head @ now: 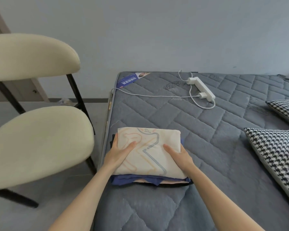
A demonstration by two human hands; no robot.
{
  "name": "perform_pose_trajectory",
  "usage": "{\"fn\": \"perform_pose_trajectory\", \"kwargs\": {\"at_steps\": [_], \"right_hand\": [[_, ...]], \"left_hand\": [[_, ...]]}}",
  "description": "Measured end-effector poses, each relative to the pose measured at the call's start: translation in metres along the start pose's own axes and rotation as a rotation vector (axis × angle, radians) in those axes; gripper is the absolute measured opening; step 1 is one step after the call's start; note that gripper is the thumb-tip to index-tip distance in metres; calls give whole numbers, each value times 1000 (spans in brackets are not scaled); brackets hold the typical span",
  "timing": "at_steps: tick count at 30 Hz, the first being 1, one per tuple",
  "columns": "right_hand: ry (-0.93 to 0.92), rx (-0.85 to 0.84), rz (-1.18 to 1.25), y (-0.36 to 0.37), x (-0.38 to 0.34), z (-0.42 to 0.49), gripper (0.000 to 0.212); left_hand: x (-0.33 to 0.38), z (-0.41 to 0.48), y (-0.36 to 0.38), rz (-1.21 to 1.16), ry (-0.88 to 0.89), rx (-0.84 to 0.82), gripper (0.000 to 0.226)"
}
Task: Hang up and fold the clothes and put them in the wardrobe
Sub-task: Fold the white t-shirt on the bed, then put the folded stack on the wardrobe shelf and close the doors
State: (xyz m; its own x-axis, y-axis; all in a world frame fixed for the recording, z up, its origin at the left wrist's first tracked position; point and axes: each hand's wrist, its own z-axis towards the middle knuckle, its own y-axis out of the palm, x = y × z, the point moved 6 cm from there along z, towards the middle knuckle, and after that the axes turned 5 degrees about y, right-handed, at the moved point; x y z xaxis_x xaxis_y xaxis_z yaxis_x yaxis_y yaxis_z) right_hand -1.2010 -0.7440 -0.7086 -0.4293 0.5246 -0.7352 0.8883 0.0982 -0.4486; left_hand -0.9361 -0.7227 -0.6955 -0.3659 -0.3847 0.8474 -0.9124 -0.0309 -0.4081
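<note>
A stack of folded clothes sits near the left edge of the grey quilted mattress (207,139). On top lies a cream garment (148,147) printed with orange and grey lines. Under it are a blue garment (133,179), a peach layer and a black one. My left hand (117,154) grips the stack's left side, thumb on top and fingers down along the edge. My right hand (182,155) grips the right side the same way. Whether the stack is lifted or resting on the mattress I cannot tell.
A cream chair (40,139) with black legs stands close on the left of the bed. A white power strip (201,89) with a charger and cable lies near the head of the mattress. Two houndstooth pillows (277,157) lie at the right.
</note>
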Motion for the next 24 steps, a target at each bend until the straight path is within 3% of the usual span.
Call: {"fn": "perform_pose_trajectory", "kwargs": {"at_steps": [12, 18, 24], "right_hand": [[-156, -108, -7, 37, 6, -102, 66], [-379, -224, -13, 80, -65, -158, 66], [-568, -419, -38, 151, -146, -224, 66]], "left_hand": [[-35, -122, -59, -53, 69, 228, 94], [-40, -177, -142, -162, 92, 402, 103], [-48, -238, -246, -296, 189, 574, 89]]}}
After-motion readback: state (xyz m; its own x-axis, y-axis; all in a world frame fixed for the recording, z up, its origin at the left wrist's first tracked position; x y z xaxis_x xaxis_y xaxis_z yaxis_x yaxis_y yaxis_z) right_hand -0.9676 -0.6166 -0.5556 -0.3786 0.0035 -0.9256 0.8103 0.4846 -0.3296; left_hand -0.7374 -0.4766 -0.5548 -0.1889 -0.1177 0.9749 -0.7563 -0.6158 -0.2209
